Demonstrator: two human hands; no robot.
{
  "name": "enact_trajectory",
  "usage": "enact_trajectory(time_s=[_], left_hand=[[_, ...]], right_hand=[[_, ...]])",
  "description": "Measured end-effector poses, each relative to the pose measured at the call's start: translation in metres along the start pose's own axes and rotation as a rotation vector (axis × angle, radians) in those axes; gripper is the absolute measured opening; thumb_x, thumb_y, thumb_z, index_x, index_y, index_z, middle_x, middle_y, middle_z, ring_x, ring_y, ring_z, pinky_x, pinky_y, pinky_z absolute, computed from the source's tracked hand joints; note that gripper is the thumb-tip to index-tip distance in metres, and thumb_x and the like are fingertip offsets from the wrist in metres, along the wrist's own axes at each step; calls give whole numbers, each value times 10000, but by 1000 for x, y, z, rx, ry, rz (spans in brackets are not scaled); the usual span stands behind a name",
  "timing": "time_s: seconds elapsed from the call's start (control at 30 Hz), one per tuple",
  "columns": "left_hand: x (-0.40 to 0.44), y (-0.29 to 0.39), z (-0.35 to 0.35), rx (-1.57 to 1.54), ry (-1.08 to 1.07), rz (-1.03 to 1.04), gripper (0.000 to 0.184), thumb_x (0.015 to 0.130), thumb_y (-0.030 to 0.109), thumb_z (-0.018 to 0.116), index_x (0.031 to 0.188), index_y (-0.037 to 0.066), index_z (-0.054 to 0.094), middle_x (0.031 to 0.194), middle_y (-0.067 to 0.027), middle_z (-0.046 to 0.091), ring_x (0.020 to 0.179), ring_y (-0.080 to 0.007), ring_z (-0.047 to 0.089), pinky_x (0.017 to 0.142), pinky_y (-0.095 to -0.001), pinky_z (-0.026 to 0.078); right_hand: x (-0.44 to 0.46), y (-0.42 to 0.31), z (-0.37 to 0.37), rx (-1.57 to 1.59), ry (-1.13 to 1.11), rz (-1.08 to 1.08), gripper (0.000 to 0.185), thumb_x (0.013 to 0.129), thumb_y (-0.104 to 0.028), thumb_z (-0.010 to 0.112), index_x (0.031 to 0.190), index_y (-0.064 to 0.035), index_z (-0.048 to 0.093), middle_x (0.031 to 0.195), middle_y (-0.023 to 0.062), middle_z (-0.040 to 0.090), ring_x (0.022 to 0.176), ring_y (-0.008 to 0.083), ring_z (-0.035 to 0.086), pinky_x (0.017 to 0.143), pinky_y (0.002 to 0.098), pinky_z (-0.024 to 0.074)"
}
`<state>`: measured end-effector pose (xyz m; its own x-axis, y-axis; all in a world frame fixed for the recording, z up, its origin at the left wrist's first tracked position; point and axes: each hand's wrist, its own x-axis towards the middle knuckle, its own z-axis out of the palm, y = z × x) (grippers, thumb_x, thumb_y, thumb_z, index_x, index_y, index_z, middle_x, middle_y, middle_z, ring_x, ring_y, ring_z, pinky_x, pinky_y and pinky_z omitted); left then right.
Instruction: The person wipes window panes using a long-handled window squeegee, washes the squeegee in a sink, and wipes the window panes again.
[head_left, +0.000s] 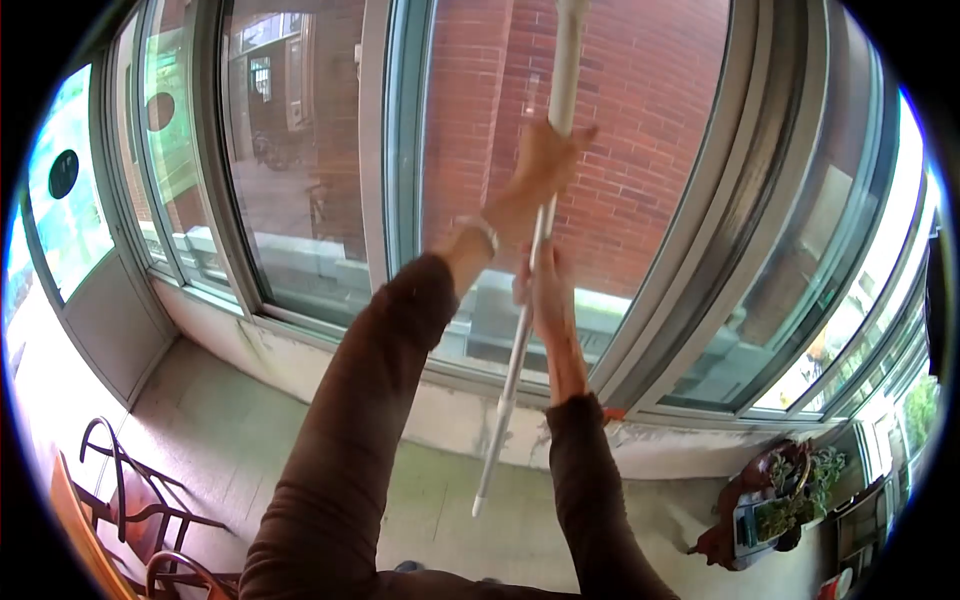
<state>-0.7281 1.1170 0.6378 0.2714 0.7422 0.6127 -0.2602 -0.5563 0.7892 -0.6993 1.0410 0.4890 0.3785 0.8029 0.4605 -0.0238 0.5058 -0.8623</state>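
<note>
A long pale pole [514, 370] rises at a slight slant in front of the window, its thicker upper section running out of the top of view. My left hand [540, 170] grips it high up, slightly blurred, with one finger pointing out to the right. Lower down, my right hand [545, 290] is wrapped around the thinner section. The pole's lower end hangs free in front of my body, above the floor. Whatever sits at its upper end is outside the picture.
Framed glass windows [640, 180] stand above a low worn wall [460, 425]. Chairs [150, 510] with dark curved frames are at lower left, beside an orange tabletop edge [85, 540]. Potted plants [790, 500] stand at lower right. A white door [110, 320] is at far left.
</note>
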Motion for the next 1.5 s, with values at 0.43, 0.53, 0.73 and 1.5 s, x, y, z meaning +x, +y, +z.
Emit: enact_trajectory(time_s=[0.43,0.53,0.73,1.5], left_hand=[[99,47,-41,-29,7,64,410,793,244,756,651,-65,526,482,-89,500,344,-179,487,291,-341,352],[94,14,-47,142,31,59,387,788,216,736,648,-81,533,478,-93,508,339,-208,513,293,-361,357],[13,-144,-42,111,152,32,221,774,46,661,879,-82,516,562,-72,511,442,-170,544,328,-335,395],[-509,-336,-27,328,-80,-871,260,741,213,701,799,-31,634,636,-165,634,591,-232,636,532,-385,480]], right_hand=[[73,-66,75,-145,-20,-178,415,1003,-371,348,700,-100,432,460,-18,374,352,80,370,350,238,293],[68,-37,75,-157,4,-171,385,996,-336,355,694,-103,414,474,-11,387,362,76,390,334,240,290],[15,116,31,-336,174,-118,406,998,-377,360,723,-96,460,461,-18,395,357,79,393,323,242,280],[-495,329,-56,-534,278,744,366,934,-322,418,769,-1,480,572,154,501,492,307,511,456,413,385]])
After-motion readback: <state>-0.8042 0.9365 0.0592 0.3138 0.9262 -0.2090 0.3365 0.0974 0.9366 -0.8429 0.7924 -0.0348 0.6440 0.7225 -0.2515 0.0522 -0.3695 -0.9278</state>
